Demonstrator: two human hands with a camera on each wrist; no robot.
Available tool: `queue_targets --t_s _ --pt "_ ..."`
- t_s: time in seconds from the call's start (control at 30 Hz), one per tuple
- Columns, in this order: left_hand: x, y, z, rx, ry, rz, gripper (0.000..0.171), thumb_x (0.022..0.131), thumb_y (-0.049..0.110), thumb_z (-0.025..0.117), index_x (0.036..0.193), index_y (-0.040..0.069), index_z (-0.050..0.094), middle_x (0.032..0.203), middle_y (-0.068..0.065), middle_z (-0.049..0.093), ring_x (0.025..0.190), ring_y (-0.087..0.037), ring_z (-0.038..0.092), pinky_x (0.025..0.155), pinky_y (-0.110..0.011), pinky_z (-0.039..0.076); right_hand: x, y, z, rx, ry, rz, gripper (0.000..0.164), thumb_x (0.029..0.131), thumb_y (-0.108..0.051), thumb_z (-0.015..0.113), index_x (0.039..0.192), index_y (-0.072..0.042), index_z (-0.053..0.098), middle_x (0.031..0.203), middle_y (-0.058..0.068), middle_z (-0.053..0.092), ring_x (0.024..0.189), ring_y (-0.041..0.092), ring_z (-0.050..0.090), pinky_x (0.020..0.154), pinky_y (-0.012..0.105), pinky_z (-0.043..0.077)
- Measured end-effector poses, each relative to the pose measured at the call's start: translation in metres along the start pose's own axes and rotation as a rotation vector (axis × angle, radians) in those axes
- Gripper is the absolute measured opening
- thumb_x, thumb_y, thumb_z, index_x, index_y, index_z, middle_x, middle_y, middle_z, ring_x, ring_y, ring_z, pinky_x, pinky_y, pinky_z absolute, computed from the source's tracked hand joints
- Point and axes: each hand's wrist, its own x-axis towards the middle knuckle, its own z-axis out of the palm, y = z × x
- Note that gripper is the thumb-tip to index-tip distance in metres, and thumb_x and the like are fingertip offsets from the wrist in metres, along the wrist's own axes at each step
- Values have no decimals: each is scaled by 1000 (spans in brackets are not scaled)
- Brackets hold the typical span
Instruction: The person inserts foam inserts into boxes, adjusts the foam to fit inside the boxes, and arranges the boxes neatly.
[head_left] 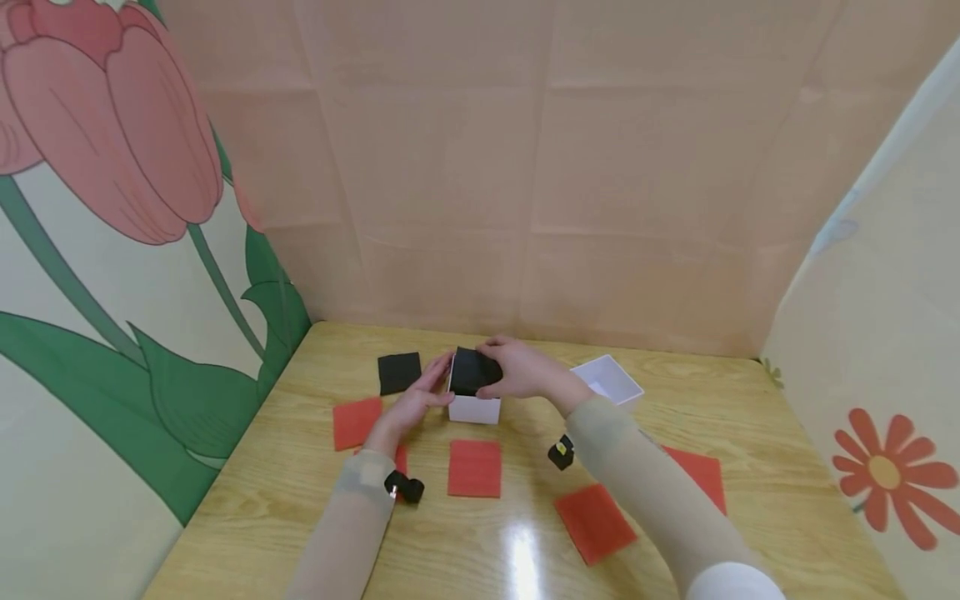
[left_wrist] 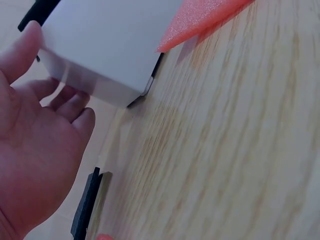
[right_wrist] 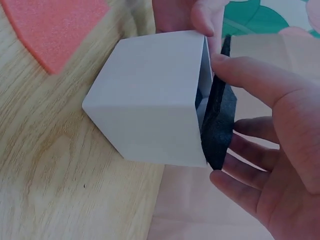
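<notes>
A white box stands toward the back of the table, its opening facing up. My right hand holds a black foam square over that opening. In the right wrist view the foam square is tilted at the rim, thumb on one edge and fingertips on the other, with dark material visible inside the box. Along the box's left side rests my left hand, its thumb near the front corner. The left wrist view shows its relaxed fingers touching the box wall.
Another black square lies left of the box. Several red foam squares lie around, one in front of the box, one at left, one at front right. A shallow white lid sits behind my right forearm.
</notes>
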Motion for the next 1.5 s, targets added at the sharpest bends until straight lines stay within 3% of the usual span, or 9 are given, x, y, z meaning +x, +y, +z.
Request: queue_targets --t_s 0.27,0.8,1.17,1.33,1.5 --pt "-1 2 1 -22 -15 -2 82 104 5 62 173 13 19 178 -8 9 163 -35 12 130 -53 14 4 2 7 -22 -19 9 88 88 -50 86 157 -5 54 155 16 53 134 32 57 113 47 48" --pt "-2 0 2 -7 -2 7 81 105 7 62 173 15 19 178 -8 9 163 -33 15 130 -51 14 0 4 16 53 -29 14 87 94 -46 83 161 -5 47 163 16 47 145 35 50 120 50 40" --pt "-3 2 3 16 15 -6 82 104 7 63 173 13 19 179 -11 7 163 -35 16 130 -52 14 -6 9 27 107 -78 23 93 102 -52 70 172 -17 20 177 7 20 160 27 26 128 46 27" --pt "-4 3 3 -4 5 2 82 104 7 63 173 11 17 179 -12 7 163 -36 14 130 -52 15 -9 12 27 222 -39 14 89 105 -45 68 173 -16 19 177 9 19 161 30 23 128 50 25" --pt "-3 4 3 -9 4 9 82 105 6 62 173 10 16 178 -13 7 163 -38 13 130 -52 14 -13 20 27 289 66 20 77 108 -33 66 171 -15 27 178 10 19 160 36 26 127 56 25"
